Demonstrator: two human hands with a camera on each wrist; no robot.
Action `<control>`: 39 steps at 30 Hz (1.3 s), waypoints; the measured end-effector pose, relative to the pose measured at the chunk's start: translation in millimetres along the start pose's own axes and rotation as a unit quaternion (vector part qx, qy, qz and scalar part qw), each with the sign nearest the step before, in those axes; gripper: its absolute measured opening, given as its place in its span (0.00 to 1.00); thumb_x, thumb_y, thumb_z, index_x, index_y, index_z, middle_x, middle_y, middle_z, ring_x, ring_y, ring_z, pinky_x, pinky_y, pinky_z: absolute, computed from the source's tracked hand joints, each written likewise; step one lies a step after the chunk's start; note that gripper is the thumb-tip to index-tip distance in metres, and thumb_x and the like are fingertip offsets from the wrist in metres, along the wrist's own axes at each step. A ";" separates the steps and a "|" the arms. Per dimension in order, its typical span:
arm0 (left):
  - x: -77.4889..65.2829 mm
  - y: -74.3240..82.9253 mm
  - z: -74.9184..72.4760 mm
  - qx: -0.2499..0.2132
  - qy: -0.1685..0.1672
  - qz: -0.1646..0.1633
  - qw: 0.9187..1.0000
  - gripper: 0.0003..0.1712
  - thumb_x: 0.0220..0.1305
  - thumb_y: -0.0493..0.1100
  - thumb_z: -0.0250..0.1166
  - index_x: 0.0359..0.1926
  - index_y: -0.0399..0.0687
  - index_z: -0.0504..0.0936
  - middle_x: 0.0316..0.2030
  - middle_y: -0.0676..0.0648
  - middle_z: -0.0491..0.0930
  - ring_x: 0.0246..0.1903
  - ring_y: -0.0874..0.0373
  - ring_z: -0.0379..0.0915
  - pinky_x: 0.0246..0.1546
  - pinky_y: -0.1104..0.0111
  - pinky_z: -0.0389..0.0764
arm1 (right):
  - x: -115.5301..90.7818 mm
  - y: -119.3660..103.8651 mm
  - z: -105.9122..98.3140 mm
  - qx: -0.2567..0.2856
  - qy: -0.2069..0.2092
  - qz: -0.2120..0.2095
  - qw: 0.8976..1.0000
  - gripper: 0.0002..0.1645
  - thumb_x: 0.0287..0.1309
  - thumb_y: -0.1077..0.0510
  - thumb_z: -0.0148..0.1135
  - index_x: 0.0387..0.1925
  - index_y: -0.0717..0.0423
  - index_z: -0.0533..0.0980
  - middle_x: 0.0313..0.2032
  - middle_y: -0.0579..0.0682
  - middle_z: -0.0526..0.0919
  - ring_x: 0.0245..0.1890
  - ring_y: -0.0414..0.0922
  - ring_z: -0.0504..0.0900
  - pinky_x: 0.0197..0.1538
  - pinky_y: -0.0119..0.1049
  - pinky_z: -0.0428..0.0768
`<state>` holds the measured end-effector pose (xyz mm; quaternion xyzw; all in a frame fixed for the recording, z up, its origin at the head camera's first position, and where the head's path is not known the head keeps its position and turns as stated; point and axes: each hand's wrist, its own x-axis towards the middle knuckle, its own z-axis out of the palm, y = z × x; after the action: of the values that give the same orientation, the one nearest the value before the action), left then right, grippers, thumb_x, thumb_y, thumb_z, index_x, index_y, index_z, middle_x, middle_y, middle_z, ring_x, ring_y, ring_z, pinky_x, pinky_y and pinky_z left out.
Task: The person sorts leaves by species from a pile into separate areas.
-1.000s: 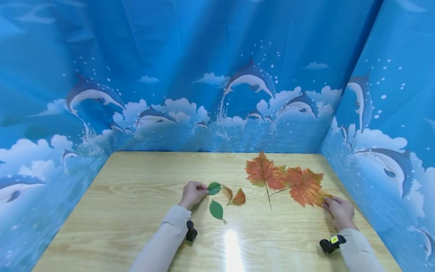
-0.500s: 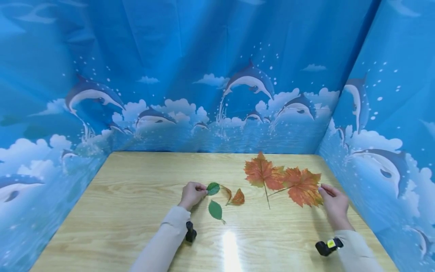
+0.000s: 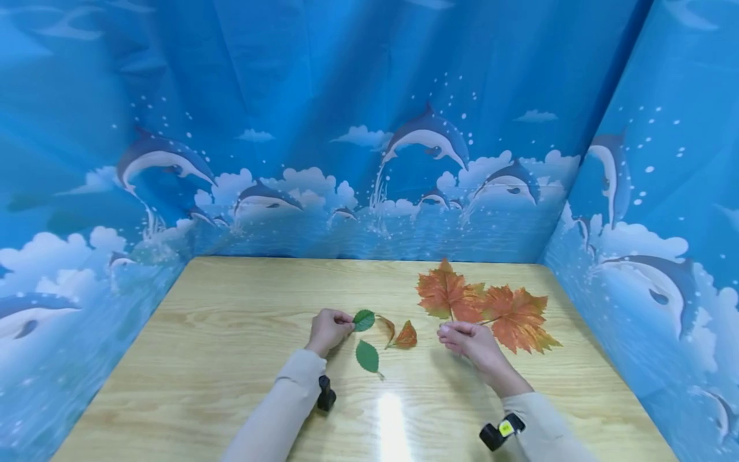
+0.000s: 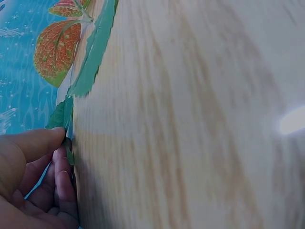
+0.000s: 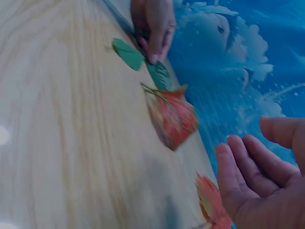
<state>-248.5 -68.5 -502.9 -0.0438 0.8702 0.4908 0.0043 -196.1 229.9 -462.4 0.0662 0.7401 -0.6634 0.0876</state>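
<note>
My left hand (image 3: 330, 331) pinches the edge of a green leaf (image 3: 364, 319) near the middle of the table. In the left wrist view the thumb (image 4: 35, 142) presses that leaf against the fingers. Just in front of it lies a second green leaf (image 3: 367, 356). A small red-and-orange two-leaf sprig (image 3: 406, 335) lies right of the pinched leaf. My right hand (image 3: 476, 346) hovers by the stems of two orange maple leaves (image 3: 443, 290) (image 3: 516, 314), covering part of them. In the right wrist view its fingers (image 5: 255, 164) are loosely bent, thumb apart, holding nothing.
The wooden table (image 3: 231, 308) meets a blue dolphin-print curtain (image 3: 323, 128) at its back and sides. A bright light reflection (image 3: 394, 427) shows on the front of the tabletop.
My right hand has let go of the right maple leaf's tip and moved left to the maple stems. My left hand keeps its pinch on the green leaf, unmoved.
</note>
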 end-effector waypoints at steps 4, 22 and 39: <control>-0.6 -0.2 0.0 -0.003 -0.002 -0.003 1.000 0.03 0.52 0.32 0.70 0.29 0.43 0.87 0.25 0.49 0.83 0.27 0.58 0.75 0.30 0.69 0.75 | 2.3 6.4 26.3 -0.014 -0.049 0.002 0.999 0.23 0.62 0.59 0.61 0.51 0.76 0.73 0.43 0.61 0.84 0.41 0.47 0.84 0.51 0.42 0.81; 5.2 -1.7 3.5 0.007 -0.012 -0.019 1.000 0.03 0.53 0.34 0.71 0.30 0.44 0.87 0.26 0.50 0.82 0.28 0.59 0.74 0.31 0.69 0.76 | -2.3 22.2 92.8 -0.134 -0.131 -0.034 0.982 0.13 0.56 0.59 0.67 0.36 0.68 0.82 0.31 0.52 0.85 0.27 0.40 0.82 0.33 0.34 0.83; 4.2 -1.8 2.5 0.000 -0.010 -0.015 1.000 0.03 0.52 0.34 0.71 0.30 0.43 0.86 0.26 0.49 0.83 0.28 0.59 0.74 0.32 0.69 0.76 | -4.4 20.6 105.2 -0.319 -0.115 -0.151 0.928 0.07 0.45 0.57 0.75 0.24 0.54 0.83 0.21 0.42 0.82 0.20 0.34 0.74 0.25 0.27 0.74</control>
<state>-252.6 -67.5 -505.9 -0.0517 0.8695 0.4908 0.0207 -183.0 127.7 -492.4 -0.1551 0.8989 -0.4004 0.0875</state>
